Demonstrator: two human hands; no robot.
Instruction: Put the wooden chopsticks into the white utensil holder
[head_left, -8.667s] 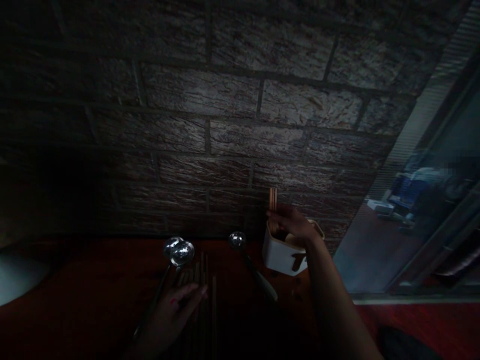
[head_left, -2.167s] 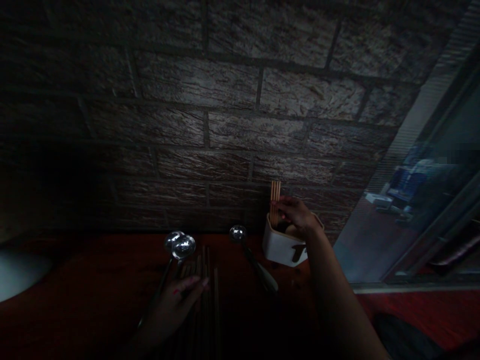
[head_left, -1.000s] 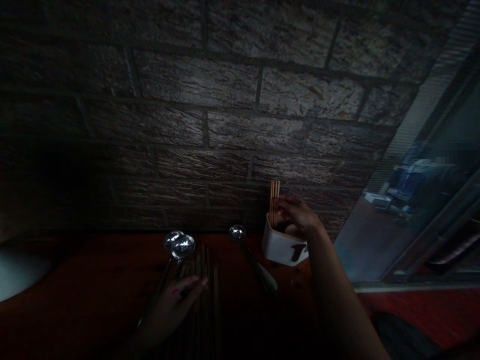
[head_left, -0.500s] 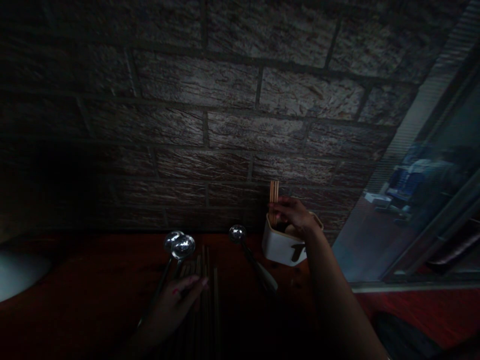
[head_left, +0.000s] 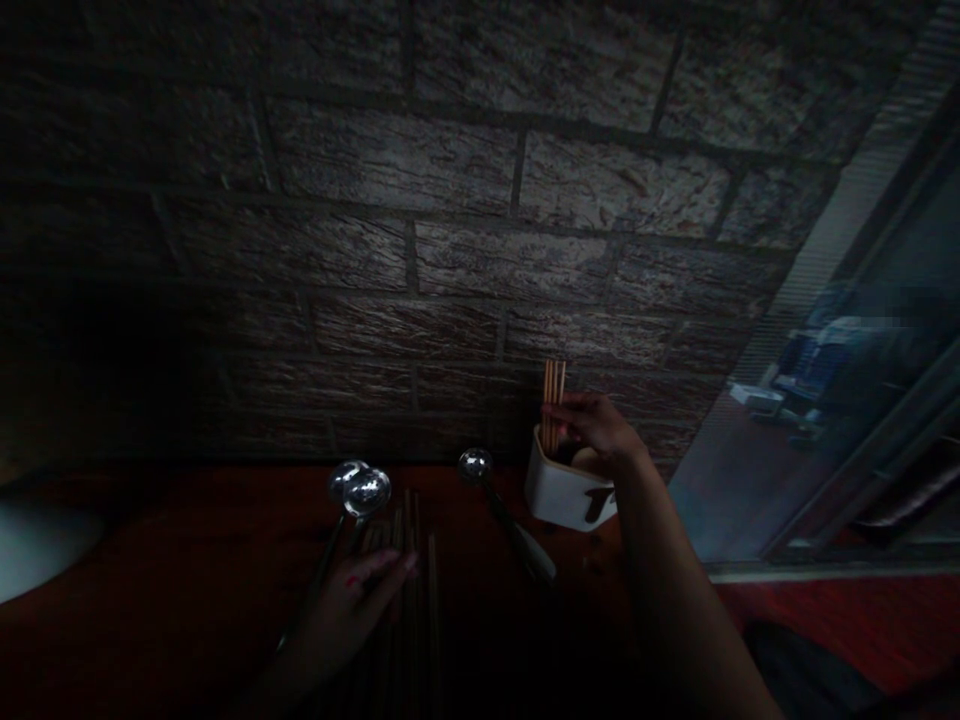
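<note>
In the head view, my right hand [head_left: 596,420] is closed round a small bundle of wooden chopsticks [head_left: 550,385]. The bundle stands upright with its lower ends inside a white, angular holder [head_left: 559,490] marked with a dark character. A rounded pale object [head_left: 590,459] shows inside the holder, partly behind my wrist. My left hand [head_left: 360,600] lies low over several loose chopsticks [head_left: 433,600] on the dark reddish table, fingers stretched out and thumb near the fingertips. Shadow hides whatever lies under that palm.
Two shiny metal ladles [head_left: 367,492] lie left of the chopsticks, bowls toward the wall. Another ladle [head_left: 475,465] lies between my hands. A brick wall [head_left: 450,260] rises behind the table. At right are a glass door [head_left: 750,470] and red floor [head_left: 855,625]; a pale rounded object [head_left: 41,550] is far left.
My right hand and the chopsticks it holds have shifted slightly right, and the chopsticks are a little more fanned apart. My left hand has stayed about where it was.
</note>
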